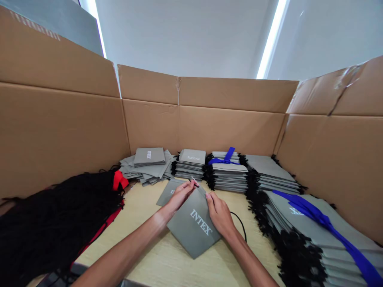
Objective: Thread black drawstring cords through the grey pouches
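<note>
A grey pouch printed INTEX lies on the wooden table in front of me. My left hand pinches its far top edge, with a thin metal pin-like tool showing at the fingertips. My right hand rests on the pouch's right edge, fingers curled on it. A black cord runs out from under my right hand. A second grey pouch lies flat under my left hand.
Stacks of grey pouches line the back and right, some tied with blue ribbon. A heap of black cords with a red tie fills the left. Tall cardboard walls enclose the table.
</note>
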The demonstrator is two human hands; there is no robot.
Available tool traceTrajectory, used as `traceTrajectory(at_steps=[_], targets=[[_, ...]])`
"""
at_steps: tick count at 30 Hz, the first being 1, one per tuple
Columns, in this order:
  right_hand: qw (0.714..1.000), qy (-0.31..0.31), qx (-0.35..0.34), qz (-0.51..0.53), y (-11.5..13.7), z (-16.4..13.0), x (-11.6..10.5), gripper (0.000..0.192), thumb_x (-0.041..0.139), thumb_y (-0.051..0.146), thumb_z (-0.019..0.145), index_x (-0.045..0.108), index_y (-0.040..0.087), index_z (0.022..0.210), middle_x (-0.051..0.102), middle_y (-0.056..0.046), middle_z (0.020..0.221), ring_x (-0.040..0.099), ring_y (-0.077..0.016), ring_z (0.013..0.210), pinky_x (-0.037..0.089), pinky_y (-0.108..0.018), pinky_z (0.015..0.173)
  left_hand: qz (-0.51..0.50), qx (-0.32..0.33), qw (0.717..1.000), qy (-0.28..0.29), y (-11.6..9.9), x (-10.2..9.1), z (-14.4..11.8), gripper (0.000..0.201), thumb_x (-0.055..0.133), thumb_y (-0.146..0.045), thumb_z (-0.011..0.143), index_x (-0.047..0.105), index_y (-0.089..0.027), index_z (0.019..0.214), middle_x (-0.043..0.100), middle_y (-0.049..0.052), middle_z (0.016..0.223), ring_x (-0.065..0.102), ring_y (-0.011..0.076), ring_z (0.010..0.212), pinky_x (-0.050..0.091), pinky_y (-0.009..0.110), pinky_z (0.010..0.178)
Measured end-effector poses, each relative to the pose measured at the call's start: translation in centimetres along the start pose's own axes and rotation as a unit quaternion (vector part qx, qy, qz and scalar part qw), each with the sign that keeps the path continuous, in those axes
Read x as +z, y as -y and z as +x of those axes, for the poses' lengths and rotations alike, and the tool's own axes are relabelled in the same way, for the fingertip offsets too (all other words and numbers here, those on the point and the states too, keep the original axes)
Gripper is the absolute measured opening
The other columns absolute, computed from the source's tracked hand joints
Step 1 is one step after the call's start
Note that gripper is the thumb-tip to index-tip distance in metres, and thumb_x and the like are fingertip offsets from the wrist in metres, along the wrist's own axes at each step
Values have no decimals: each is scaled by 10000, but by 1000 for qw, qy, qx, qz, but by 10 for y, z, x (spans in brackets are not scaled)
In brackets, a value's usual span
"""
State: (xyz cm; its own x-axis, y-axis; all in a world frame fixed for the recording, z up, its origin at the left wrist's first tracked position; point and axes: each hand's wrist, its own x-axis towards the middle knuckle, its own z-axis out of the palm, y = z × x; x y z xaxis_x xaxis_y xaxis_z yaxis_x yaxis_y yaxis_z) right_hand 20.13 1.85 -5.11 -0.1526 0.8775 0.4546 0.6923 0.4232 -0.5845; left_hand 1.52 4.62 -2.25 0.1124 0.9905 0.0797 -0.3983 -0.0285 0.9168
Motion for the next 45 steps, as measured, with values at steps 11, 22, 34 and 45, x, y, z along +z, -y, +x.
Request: traceTrajectory(at_steps=[11, 22, 34, 45], targets=[[997, -17, -45, -63, -16, 2, -22, 460, 303, 524, 1147, 618, 276, 920, 760, -61, 825, 747, -278, 821, 387, -308, 670, 580, 146, 800, -48, -131, -115, -60, 339, 646, -554, 941, 790, -248, 930, 829, 82, 984, 742, 280, 906, 516, 322, 792], [994, 7, -46, -101, -4, 0, -26, 362, 389, 397, 1156, 690, 261, 1007, 815, -61, 953, 779, -259, 889, 380, -299, 689, 756, -30, 594, -273, -193, -209, -118, 224, 758, -437, 685, 613, -266, 695, 763, 36, 638, 773, 295, 709, 440, 295, 602], [995, 17, 8, -99, 0, 1, -34, 339, 420, 365, 1180, 709, 237, 1060, 820, -71, 1019, 762, -229, 932, 349, -289, 708, 786, 226, 511, -265, -332, -152, -67, 750, 283, -826, 809, 686, -196, 872, 810, 66, 894, 815, 363, 1013, 595, 500, 897], [991, -4, 28, -129, -11, 3, -38, 371, 389, 389, 1189, 673, 236, 1006, 801, -60, 931, 763, -231, 884, 306, -287, 667, 607, 483, 593, -217, -318, 18, -52, 675, 504, -820, 961, 790, -228, 1111, 790, 11, 1199, 721, 343, 1275, 537, 481, 1186]])
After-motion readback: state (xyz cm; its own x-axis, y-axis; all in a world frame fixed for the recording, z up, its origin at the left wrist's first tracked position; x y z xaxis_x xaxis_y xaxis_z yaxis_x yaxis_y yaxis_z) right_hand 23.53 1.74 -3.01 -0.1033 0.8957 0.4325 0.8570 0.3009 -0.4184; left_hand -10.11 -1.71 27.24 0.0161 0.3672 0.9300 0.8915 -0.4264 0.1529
